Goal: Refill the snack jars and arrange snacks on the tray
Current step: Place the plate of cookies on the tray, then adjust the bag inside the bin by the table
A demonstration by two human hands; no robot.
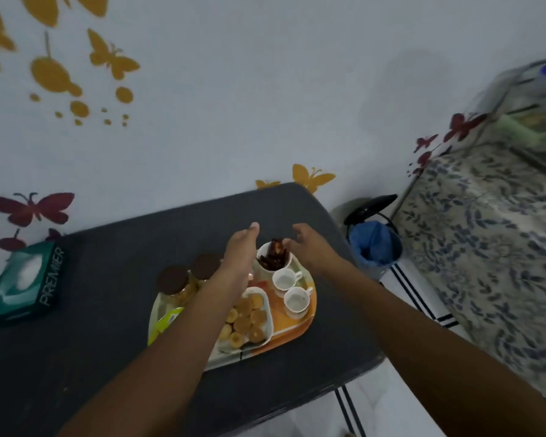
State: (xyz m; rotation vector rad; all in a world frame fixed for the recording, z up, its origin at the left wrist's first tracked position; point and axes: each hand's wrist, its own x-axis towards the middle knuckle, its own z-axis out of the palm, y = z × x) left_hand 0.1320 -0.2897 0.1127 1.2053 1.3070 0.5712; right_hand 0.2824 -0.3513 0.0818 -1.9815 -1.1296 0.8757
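A green tissue box (24, 280) sits at the left edge of the dark counter (108, 342), butterfly decals (29, 208) dot the wall, and a blue-lined bin (374, 244) stands at right.

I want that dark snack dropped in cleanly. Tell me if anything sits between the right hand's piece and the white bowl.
Nothing visible does. The right hand pinches a dark snack piece directly above the white bowl, whose open top already holds similar pieces. The left hand hovers beside the bowl's left, not over it.
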